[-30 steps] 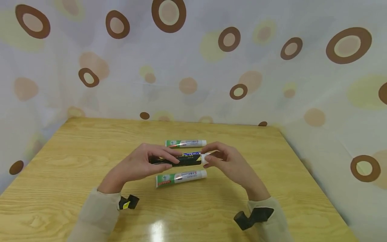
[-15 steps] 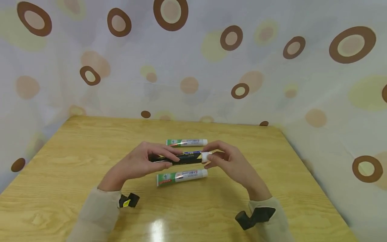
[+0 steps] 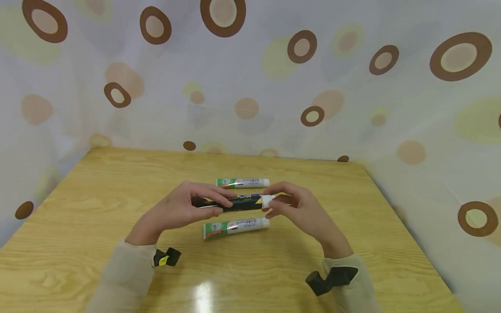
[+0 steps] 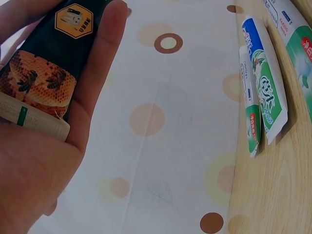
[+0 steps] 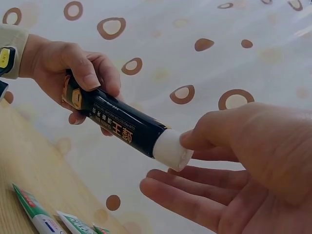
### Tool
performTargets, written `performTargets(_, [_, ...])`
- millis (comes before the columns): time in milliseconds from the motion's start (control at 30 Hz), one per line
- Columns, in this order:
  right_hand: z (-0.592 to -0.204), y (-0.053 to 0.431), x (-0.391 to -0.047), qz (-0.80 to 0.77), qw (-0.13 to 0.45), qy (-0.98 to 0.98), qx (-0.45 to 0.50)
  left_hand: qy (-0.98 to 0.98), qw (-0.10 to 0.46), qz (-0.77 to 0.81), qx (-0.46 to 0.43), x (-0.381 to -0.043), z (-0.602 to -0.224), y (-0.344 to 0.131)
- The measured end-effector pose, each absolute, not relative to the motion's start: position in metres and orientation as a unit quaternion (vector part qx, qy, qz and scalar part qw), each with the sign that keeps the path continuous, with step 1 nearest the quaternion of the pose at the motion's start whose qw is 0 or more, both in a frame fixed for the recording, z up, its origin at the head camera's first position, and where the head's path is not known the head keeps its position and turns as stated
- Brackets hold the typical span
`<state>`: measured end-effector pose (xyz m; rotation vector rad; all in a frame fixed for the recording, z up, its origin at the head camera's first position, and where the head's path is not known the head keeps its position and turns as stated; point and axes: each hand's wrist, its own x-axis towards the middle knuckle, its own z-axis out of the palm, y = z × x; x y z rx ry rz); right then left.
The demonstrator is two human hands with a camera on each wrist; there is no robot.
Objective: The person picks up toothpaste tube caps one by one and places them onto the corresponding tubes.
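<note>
My left hand grips a black toothpaste tube round its flat end and body, holding it above the table. A honeycomb picture and an orange hexagon show on the tube in the left wrist view. At the tube's other end, the thumb and fingers of my right hand pinch the white cap, which sits on the tube. One white-and-green toothpaste tube lies nearer me on the table, another similar tube farther back. Between them, a blue-and-green tube is mostly hidden behind the black one in the head view.
The wooden table reaches back to a light curtain with brown rings, which also hangs along both sides. A black camera mount sits on the right wrist, another camera mount on the left.
The right fingers have shifted slightly on the white cap, and more of the cap now shows. The left hand keeps its hold on the black tube. The head view has tilted a little.
</note>
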<state>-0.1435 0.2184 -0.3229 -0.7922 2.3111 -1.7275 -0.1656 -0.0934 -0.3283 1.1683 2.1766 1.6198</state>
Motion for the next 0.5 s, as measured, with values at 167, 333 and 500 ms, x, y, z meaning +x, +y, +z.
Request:
performTargets(167, [-0.3222, 0.2156, -0.1455, -0.572, 0.052, 0.771, -0.275, 0.736, 0.098, 0.545, 0.390, -0.1655, -0.3256, -0.0937])
performTargets(333, [-0.3231, 0.2167, -0.1454, -0.571, 0.061, 0.770, -0.279, 0.734, 0.101, 0.548, 0.388, -0.1653, -0.3262, -0.0946])
performTargets(500, [-0.3229, 0.2179, -0.1450, -0.561, 0.066, 0.778, -0.277, 0.729, 0.101, 0.550, 0.396, -0.1669, -0.3269, -0.0943])
